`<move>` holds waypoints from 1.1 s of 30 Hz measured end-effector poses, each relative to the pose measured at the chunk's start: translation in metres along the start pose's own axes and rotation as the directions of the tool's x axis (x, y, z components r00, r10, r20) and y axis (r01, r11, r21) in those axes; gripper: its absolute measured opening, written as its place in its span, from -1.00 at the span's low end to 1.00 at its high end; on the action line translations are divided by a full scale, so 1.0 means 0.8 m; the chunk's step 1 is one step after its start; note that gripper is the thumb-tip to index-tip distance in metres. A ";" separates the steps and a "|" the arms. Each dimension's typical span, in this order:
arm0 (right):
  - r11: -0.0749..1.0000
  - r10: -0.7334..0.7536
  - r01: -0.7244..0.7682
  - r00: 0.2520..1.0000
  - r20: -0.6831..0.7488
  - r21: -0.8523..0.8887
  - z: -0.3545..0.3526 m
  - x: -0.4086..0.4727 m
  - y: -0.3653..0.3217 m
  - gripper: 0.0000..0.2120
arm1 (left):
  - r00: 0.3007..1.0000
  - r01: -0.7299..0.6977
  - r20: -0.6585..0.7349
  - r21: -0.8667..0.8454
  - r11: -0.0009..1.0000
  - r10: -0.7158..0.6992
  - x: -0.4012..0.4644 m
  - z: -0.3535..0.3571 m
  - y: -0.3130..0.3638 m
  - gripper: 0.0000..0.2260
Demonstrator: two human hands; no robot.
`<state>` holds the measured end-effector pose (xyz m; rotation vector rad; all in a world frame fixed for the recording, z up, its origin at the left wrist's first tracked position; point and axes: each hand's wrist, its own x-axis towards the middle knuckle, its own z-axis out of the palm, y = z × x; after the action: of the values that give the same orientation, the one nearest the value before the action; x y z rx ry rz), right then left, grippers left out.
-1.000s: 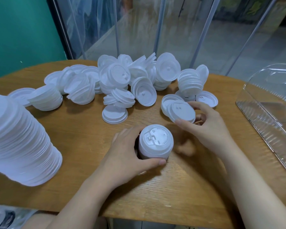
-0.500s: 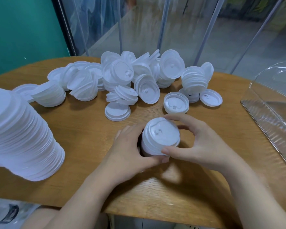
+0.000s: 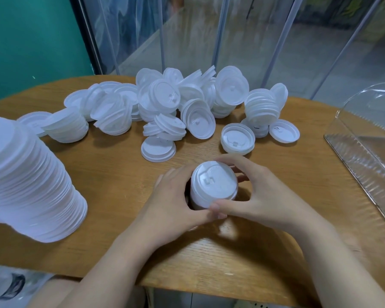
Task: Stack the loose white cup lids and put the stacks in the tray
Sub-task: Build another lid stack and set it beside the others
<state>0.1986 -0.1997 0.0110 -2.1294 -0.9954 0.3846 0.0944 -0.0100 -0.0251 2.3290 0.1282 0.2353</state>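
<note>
Near the counter's [image 3: 209, 258] front edge, the left hand [image 3: 173, 205] and right hand [image 3: 267, 196] curl around a short stack of lids [image 3: 213, 185], thumbs touching. Uneven squeezing could tip it. Loose lids [image 3: 176, 107] crowd the back edge; the tray [image 3: 365, 156] sits by the right edge.

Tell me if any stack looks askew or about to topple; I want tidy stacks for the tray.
The tall stack at the table's left edge leans noticeably rather than standing straight. Behind, the loose pile has short stacks tipped on their sides. The small stack held by the left hand and right hand looks straight.
</note>
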 end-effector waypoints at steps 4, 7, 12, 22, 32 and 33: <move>0.993 -0.062 0.077 0.986 -0.154 0.088 -0.005 0.009 0.017 -0.35 | 1.000 0.004 -0.004 -0.001 1.000 -0.004 0.001 0.001 0.000 -0.34; 0.996 -0.053 0.076 0.933 -0.357 0.051 -0.015 0.030 0.050 -0.50 | 1.000 0.003 -0.005 0.003 1.000 -0.003 0.001 0.001 -0.001 -0.33; 0.959 -0.048 -0.068 0.919 -0.392 -0.277 -0.012 0.059 0.104 -0.65 | 1.000 0.027 0.006 0.001 1.000 -0.027 -0.001 0.002 -0.003 -0.30; 0.976 -0.072 -0.029 0.891 -0.449 -0.214 -0.006 0.065 0.109 -0.91 | 1.000 0.002 0.011 0.003 1.000 -0.002 -0.001 0.000 -0.003 -0.31; 0.972 0.040 -0.137 0.900 -0.434 -0.193 -0.013 0.051 0.091 -0.72 | 1.000 -0.017 0.005 0.003 1.000 0.017 -0.001 0.000 -0.004 -0.32; 0.968 0.044 -0.144 0.903 -0.427 -0.205 -0.013 0.050 0.090 -0.72 | 1.000 -0.015 0.006 0.005 1.000 0.015 -0.001 -0.001 -0.003 -0.33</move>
<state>0.2690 -0.2051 -0.0332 -2.3400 -0.7124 -0.1568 0.0935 -0.0080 -0.0267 2.3364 0.1085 0.2360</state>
